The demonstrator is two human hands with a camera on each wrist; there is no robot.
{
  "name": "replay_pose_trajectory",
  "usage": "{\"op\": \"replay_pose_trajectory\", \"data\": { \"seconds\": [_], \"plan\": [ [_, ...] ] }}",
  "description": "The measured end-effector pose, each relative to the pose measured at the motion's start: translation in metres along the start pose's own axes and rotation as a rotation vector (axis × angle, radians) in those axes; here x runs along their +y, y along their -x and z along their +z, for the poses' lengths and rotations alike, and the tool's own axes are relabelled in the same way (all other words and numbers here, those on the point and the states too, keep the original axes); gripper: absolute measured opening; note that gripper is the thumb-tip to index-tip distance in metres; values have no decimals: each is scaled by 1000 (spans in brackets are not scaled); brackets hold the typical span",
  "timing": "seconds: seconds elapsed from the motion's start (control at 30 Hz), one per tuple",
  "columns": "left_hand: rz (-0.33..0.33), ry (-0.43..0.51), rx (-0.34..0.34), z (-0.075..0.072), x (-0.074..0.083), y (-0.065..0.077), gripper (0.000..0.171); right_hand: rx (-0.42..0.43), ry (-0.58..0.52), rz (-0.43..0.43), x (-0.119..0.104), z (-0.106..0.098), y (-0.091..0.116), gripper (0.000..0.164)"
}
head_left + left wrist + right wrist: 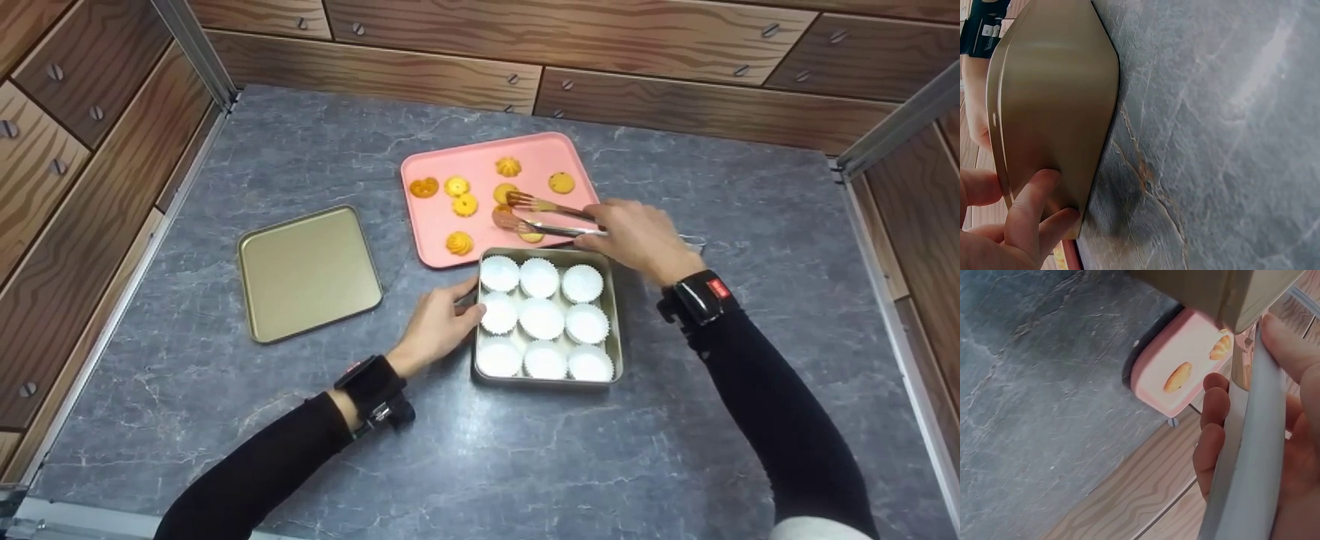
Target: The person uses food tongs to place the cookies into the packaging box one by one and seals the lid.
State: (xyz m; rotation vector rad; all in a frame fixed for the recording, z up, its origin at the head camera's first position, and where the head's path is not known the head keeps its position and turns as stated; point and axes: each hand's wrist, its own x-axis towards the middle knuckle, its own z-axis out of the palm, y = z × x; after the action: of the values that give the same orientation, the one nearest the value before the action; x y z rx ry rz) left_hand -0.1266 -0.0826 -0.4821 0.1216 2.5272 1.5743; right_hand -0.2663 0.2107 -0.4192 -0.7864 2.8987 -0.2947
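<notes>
Clock read in the head view from the square gold tin (pixel 614 330), twelve pointing away from the person. Tin stands upright on the grey tabletop (pixel 450 465). Inside, nine white fluted cups (pixel 541 319), three by three; the close packing probably stops them sliding or tipping.

Left hand (pixel 436 326) at nine o'clock, gripping the tin's side: fingertips against the outer wall, thumb at the rim. Looks like a steadying hold, placed so the cup mouths stay unobstructed.

Right hand (pixel 641 236) between one and two, thumb and fingers wrapped about metal tongs (pixel 559 229). These point toward ten over the pink tray (pixel 435 225), brown slotted ends apart among the pastries (pixel 460 242). Contact with any one pastry: cannot tell. Holding well back on the tongs presumably spares the pastries direct handling.

Tray at eleven o'clock, pastries spread over it, yellow and orange. Its near edge meets the tin's far rim in this view; touching or not, unclear. Such closeness would make for a short reach.

Gold lid (pixel 311 274) lies flat between nine and ten, well apart from the tin, likely set there to leave the tin uncovered and both arms free.
</notes>
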Motion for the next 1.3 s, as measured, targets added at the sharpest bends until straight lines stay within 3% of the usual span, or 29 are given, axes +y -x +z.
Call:
{"op": "replay_pose_trajectory", "data": {
  "seconds": [0.33,0.87,1.07,1.3],
  "plan": [
    [10,37,-4,0,0,1,56,57,-8,28,14,9,0,42],
    [-18,22,-9,0,2,0,56,80,-20,-30,9,20,-17,43],
    [-16,13,-4,1,2,0,56,122,-30,-79,14,26,-15,39],
    [-6,16,5,1,0,1,55,156,-113,-99,15,25,-7,37]
  ]
}}
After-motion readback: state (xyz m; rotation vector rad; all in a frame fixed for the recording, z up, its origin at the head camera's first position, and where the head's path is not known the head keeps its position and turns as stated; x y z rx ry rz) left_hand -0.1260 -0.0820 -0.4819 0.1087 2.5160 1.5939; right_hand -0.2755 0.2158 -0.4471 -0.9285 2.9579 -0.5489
